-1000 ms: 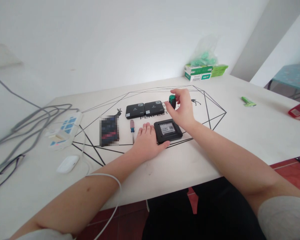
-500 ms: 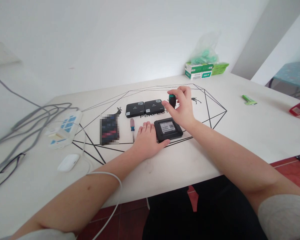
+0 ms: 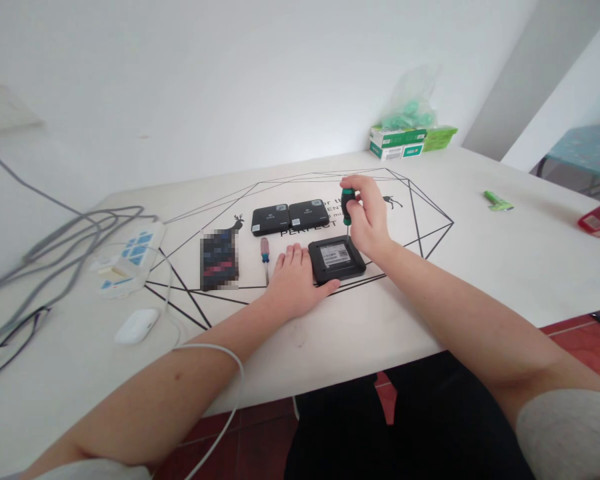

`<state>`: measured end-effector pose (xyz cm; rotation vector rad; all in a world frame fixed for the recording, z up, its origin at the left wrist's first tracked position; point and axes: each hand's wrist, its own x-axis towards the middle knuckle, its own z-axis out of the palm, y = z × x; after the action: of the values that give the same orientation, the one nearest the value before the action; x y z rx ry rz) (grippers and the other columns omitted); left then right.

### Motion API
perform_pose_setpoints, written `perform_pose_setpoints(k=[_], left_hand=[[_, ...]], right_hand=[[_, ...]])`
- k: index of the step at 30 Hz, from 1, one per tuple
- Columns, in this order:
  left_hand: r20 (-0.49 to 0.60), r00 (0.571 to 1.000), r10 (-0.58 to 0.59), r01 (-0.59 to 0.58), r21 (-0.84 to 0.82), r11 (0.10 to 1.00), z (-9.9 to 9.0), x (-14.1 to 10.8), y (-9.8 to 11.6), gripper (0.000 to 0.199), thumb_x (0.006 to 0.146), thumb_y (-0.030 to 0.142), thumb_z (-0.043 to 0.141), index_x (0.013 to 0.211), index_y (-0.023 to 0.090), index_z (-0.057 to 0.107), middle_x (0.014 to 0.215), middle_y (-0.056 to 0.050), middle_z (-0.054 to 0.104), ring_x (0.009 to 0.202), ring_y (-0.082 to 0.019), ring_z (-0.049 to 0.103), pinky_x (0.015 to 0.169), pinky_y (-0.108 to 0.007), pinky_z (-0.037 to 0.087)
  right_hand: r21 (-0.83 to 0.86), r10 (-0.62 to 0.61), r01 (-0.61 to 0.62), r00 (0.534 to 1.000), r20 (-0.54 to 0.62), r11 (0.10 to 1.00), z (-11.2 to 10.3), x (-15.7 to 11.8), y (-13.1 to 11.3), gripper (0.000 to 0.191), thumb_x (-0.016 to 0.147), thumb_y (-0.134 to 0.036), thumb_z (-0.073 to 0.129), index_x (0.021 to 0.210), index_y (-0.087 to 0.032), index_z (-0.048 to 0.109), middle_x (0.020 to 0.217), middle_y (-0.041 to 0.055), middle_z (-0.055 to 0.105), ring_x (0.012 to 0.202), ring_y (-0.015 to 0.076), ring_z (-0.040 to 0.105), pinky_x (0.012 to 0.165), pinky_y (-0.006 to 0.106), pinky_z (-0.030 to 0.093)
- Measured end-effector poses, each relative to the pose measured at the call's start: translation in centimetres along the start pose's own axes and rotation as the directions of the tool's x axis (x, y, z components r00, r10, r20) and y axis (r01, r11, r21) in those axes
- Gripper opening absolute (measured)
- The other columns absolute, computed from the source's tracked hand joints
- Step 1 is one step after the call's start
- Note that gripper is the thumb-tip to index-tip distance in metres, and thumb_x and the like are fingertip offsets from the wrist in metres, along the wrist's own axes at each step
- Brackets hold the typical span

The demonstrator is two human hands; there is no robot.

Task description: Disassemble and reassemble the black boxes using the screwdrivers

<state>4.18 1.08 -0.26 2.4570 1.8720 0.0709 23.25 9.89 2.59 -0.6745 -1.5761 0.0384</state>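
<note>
A black box with a white label [image 3: 336, 259] lies on the white table. My right hand [image 3: 370, 217] grips an upright green-and-black screwdriver [image 3: 348, 205], its shaft reaching down to the far right part of the box. Flat on the table, my left hand [image 3: 297, 280] rests against the box's left side with the thumb along the near edge. Left of that hand lies a second screwdriver [image 3: 265, 250] with a reddish handle. Two closed black boxes, one on the left [image 3: 270, 219] and one on the right [image 3: 309, 213], sit side by side behind.
A pixelated dark item [image 3: 219, 260] lies on the left, beyond it a clear organiser case [image 3: 133, 259], a white case [image 3: 137, 326] and grey cables [image 3: 75, 243]. Green-and-white boxes [image 3: 397, 138] stand at the back; a green packet [image 3: 498, 201] lies right.
My right hand's fingers have shifted on the screwdriver, the thumb drawing back from the left to the handle. The screwdriver's shaft now shows above the box. My left hand stays put.
</note>
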Motion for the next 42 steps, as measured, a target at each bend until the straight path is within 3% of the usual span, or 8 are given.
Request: perform_pose_setpoints(k=[4, 9, 13, 17, 22, 25, 33, 42], left_hand=[[-0.01, 1.0, -0.003, 0.003, -0.002, 1.0, 0.0, 0.0, 0.0, 0.104, 0.095, 0.079, 0.052, 0.161, 0.0, 0.037, 0.172, -0.032, 0.031, 0.163, -0.044, 0.027, 0.131, -0.054, 0.025], [-0.025, 1.0, -0.001, 0.001, -0.017, 1.0, 0.3, 0.0, -0.1, 0.106, 0.094, 0.079, 0.053, 0.16, -0.001, 0.038, 0.171, -0.033, 0.031, 0.163, -0.045, 0.028, 0.131, -0.054, 0.025], [-0.043, 0.999, -0.002, 0.001, -0.032, 0.999, 0.3, 0.1, -0.2, 0.106, 0.094, 0.08, 0.052, 0.16, -0.001, 0.038, 0.171, -0.033, 0.033, 0.163, -0.044, 0.029, 0.131, -0.056, 0.025], [-0.028, 1.0, -0.002, 0.001, -0.028, 1.0, 0.3, 0.1, -0.2, 0.104, 0.097, 0.079, 0.047, 0.161, -0.002, 0.038, 0.172, -0.032, 0.031, 0.163, -0.044, 0.028, 0.132, -0.056, 0.025], [-0.027, 1.0, -0.006, 0.005, -0.037, 0.999, 0.3, 0.2, -0.4, 0.102, 0.097, 0.078, 0.048, 0.16, -0.002, 0.039, 0.171, -0.032, 0.033, 0.163, -0.044, 0.029, 0.132, -0.056, 0.026], [-0.045, 0.999, 0.006, -0.007, -0.031, 0.999, 0.4, 0.2, -0.4, 0.1, 0.097, 0.078, 0.049, 0.16, 0.0, 0.04, 0.17, -0.032, 0.035, 0.162, -0.044, 0.031, 0.131, -0.055, 0.027], [-0.051, 0.999, 0.019, -0.021, -0.039, 0.999, 0.3, 0.2, -0.4, 0.098, 0.096, 0.077, 0.05, 0.157, 0.0, 0.043, 0.169, -0.033, 0.036, 0.161, -0.046, 0.031, 0.13, -0.057, 0.027], [-0.073, 0.997, -0.008, 0.0, -0.107, 0.994, 0.0, 0.4, -0.6, 0.084, 0.093, 0.075, 0.056, 0.142, 0.006, 0.055, 0.166, -0.032, 0.043, 0.158, -0.045, 0.038, 0.129, -0.056, 0.033]], right_hand=[[-0.024, -0.032, 0.031, 0.998, -0.051, 0.999, 0.1, 0.2, 0.0, 0.027, 0.101, -0.022, 0.043, 0.112, -0.024, 0.067, 0.112, 0.0086, 0.058, 0.108, 0.0237, 0.063, 0.096, 0.047, 0.059], [-0.005, -0.049, 0.048, 0.997, -0.057, 0.999, 0.0, 0.3, -0.4, 0.028, 0.105, -0.023, 0.039, 0.109, -0.024, 0.067, 0.103, 0.0077, 0.066, 0.1, 0.022, 0.066, 0.09, 0.042, 0.058], [0.017, 0.078, -0.078, 0.997, -0.018, 0.997, -0.3, 0.3, -0.9, 0.024, 0.108, -0.035, 0.043, 0.111, -0.026, 0.065, 0.101, 0.0046, 0.073, 0.093, 0.0206, 0.07, 0.089, 0.041, 0.058], [-0.051, 0.151, -0.149, 0.988, 0.03, 0.987, 0.1, 0.3, -0.7, 0.027, 0.097, -0.047, 0.068, 0.113, -0.027, 0.061, 0.109, 0.0046, 0.075, 0.093, 0.0216, 0.07, 0.081, 0.04, 0.06], [-0.122, 0.137, -0.132, 0.99, 0.034, 0.984, 0.5, 0.5, 0.3, 0.028, 0.092, -0.034, 0.07, 0.117, -0.027, 0.061, 0.112, 0.0054, 0.072, 0.088, 0.0208, 0.066, 0.07, 0.038, 0.059], [-0.143, 0.123, -0.121, 0.992, 0.005, 0.982, 0.3, 0.5, 0.6, 0.025, 0.092, -0.03, 0.067, 0.117, -0.026, 0.062, 0.109, 0.0051, 0.071, 0.087, 0.0201, 0.065, 0.072, 0.038, 0.06], [-0.152, 0.117, -0.124, 0.992, -0.052, 0.981, 0.1, 0.7, 0.4, 0.025, 0.094, -0.032, 0.066, 0.117, -0.026, 0.061, 0.107, 0.0047, 0.07, 0.087, 0.019, 0.066, 0.067, 0.035, 0.059], [-0.088, 0.116, -0.121, 0.991, -0.061, 0.989, -0.3, 0.8, 1.3, 0.028, 0.098, -0.038, 0.064, 0.123, -0.027, 0.057, 0.107, 0.0046, 0.066, 0.091, 0.0194, 0.066, 0.074, 0.037, 0.06]])
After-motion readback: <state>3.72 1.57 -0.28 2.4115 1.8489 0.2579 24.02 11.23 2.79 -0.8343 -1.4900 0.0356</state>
